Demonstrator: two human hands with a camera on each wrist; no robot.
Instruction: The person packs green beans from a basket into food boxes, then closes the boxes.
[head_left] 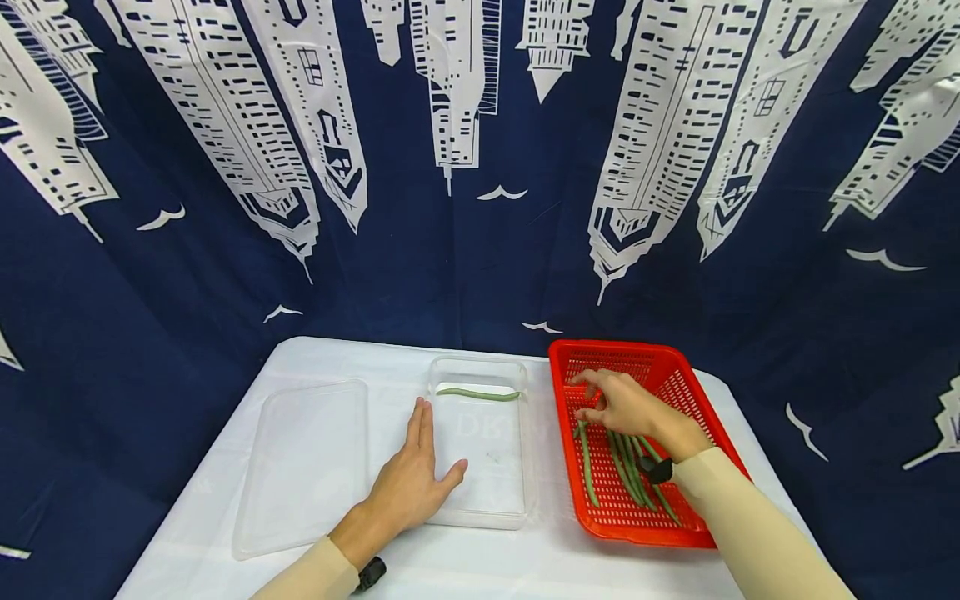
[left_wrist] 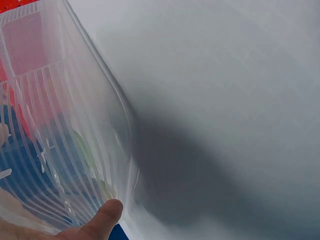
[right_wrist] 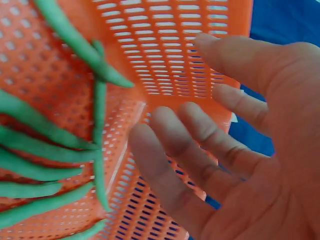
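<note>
Over the left part of the red basket [head_left: 564, 450] hovers my right hand [head_left: 626, 406], fingers spread and loosely bent, nothing between them. Several green beans [head_left: 626, 471] lie on the basket's floor below it; in the right wrist view one bean [right_wrist: 100, 130] lies crosswise near the others' ends. My left hand [head_left: 408, 487] has straight fingers along the left side of a clear plastic container [head_left: 525, 467]. Its thumb [left_wrist: 105, 217] reaches over the near part of that container; firm contact is hard to tell. A single green bean [head_left: 480, 394] lies crosswise at the container's far end.
A flat translucent lid [head_left: 307, 467] lies on the white table [head_left: 397, 367] left of the container. Behind the table hangs a dark blue cloth [head_left: 465, 267] with white building prints. The basket stands close to the table's right edge.
</note>
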